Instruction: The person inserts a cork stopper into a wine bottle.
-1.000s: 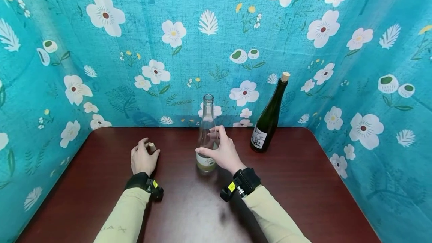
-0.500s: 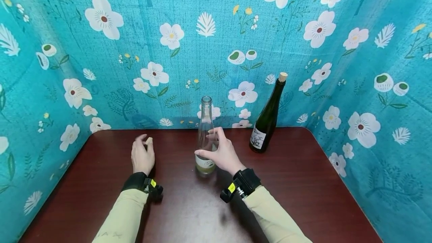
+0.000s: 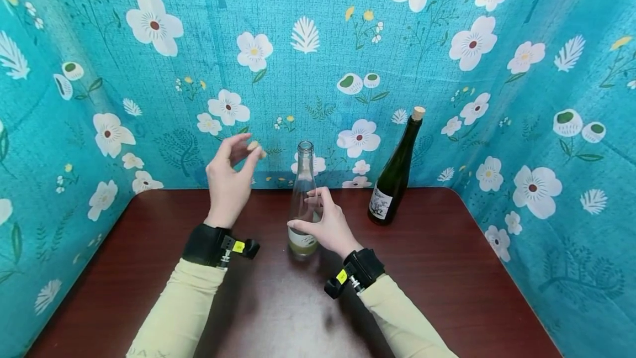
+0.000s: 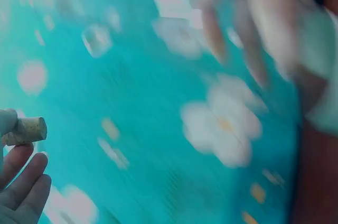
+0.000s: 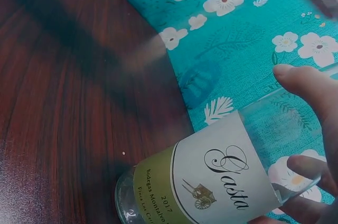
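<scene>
An empty clear glass bottle [image 3: 303, 198] with a white and green label [image 5: 211, 176] stands upright mid-table, its mouth open. My right hand [image 3: 324, 221] grips its body from the right. My left hand [image 3: 229, 178] is raised above the table, left of the bottle's neck, pinching a small cork [image 3: 254, 146] at its fingertips; the cork [image 4: 26, 130] shows clearly in the blurred left wrist view.
A dark green bottle [image 3: 395, 173] stopped with a cork [image 3: 419, 112] stands at the back right of the dark wooden table [image 3: 437, 269]. Teal flowered cloth [image 3: 318, 59] walls in the table at the back and on both sides.
My left hand has lifted off the table with the cork, rising up and right toward the clear bottle's mouth. The right hand stays on the bottle.
</scene>
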Motion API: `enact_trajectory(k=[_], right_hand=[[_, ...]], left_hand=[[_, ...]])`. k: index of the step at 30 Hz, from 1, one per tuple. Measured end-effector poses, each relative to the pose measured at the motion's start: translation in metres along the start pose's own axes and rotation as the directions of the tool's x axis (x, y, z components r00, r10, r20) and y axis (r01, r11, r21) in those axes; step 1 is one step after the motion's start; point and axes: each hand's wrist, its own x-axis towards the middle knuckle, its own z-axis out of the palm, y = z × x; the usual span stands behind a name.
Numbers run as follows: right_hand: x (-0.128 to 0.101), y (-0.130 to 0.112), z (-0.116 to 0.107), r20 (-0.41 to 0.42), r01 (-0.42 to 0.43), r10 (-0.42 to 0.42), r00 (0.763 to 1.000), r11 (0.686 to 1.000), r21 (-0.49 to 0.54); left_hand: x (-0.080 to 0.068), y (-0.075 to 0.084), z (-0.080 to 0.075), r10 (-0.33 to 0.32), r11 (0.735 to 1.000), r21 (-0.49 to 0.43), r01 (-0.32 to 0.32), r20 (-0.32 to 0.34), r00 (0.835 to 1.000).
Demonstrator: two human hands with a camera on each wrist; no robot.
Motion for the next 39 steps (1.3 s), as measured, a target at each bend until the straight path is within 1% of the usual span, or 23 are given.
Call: enact_trajectory(k=[2, 4, 5, 7, 9, 12, 16, 19, 24, 29, 32, 35, 36, 39], right_hand=[[0.0, 0.001, 0.001, 0.004, 0.012, -0.012, 1.0, 1.0, 0.003], [0.0, 0.001, 0.001, 0.005, 0.019, -0.019, 1.0, 1.0, 0.008], [0.0, 0.002, 0.001, 0.006, 0.02, -0.02, 1.0, 1.0, 0.011], [0.0, 0.002, 0.001, 0.005, 0.014, -0.014, 1.0, 1.0, 0.014], [-0.001, 0.002, 0.002, 0.006, 0.007, -0.007, 1.0, 1.0, 0.012], [-0.001, 0.002, 0.002, 0.01, 0.005, -0.005, 1.0, 1.0, 0.007], [-0.002, 0.002, 0.003, 0.019, 0.01, -0.01, 1.0, 1.0, 0.017], [-0.002, 0.002, 0.003, 0.017, 0.009, -0.009, 1.0, 1.0, 0.016], [-0.001, 0.001, 0.001, 0.005, 0.007, -0.007, 1.0, 1.0, -0.002], [-0.002, 0.001, 0.0, 0.008, 0.005, -0.005, 1.0, 1.0, 0.001], [-0.002, 0.001, 0.0, 0.011, 0.009, -0.009, 1.0, 1.0, 0.006], [-0.002, 0.001, 0.0, 0.017, 0.014, -0.014, 1.0, 1.0, 0.02], [-0.001, 0.001, 0.0, 0.018, 0.018, -0.019, 1.0, 1.0, 0.023], [0.0, 0.002, 0.0, 0.024, 0.035, -0.036, 0.999, 0.999, 0.035]], left_hand=[[0.007, 0.024, 0.006, 0.098, 0.992, -0.074, -0.097, 0.0, 0.995], [0.012, 0.043, 0.012, 0.194, 0.972, -0.136, -0.192, -0.004, 0.981], [0.014, 0.051, 0.015, 0.232, 0.96, -0.157, -0.23, -0.004, 0.973], [0.016, 0.064, 0.02, 0.281, 0.943, -0.183, -0.278, -0.008, 0.96], [0.016, 0.072, 0.025, 0.299, 0.937, -0.188, -0.294, -0.006, 0.954], [0.015, 0.075, 0.032, 0.305, 0.939, -0.172, -0.297, 0.02, 0.952], [0.015, 0.072, 0.036, 0.315, 0.943, -0.129, -0.305, 0.064, 0.947], [0.015, 0.07, 0.038, 0.321, 0.942, -0.125, -0.31, 0.076, 0.944], [0.018, 0.069, 0.039, 0.311, 0.946, -0.125, -0.298, 0.105, 0.944], [0.012, 0.062, 0.043, 0.285, 0.958, -0.087, -0.274, 0.166, 0.944], [0.005, 0.056, 0.045, 0.232, 0.973, -0.058, -0.225, 0.216, 0.948], [-0.002, 0.051, 0.048, 0.185, 0.982, -0.023, -0.186, 0.261, 0.947], [-0.004, 0.049, 0.048, 0.18, 0.983, -0.007, -0.185, 0.274, 0.945], [-0.007, 0.047, 0.05, 0.195, 0.978, 0.012, -0.207, 0.294, 0.936]])
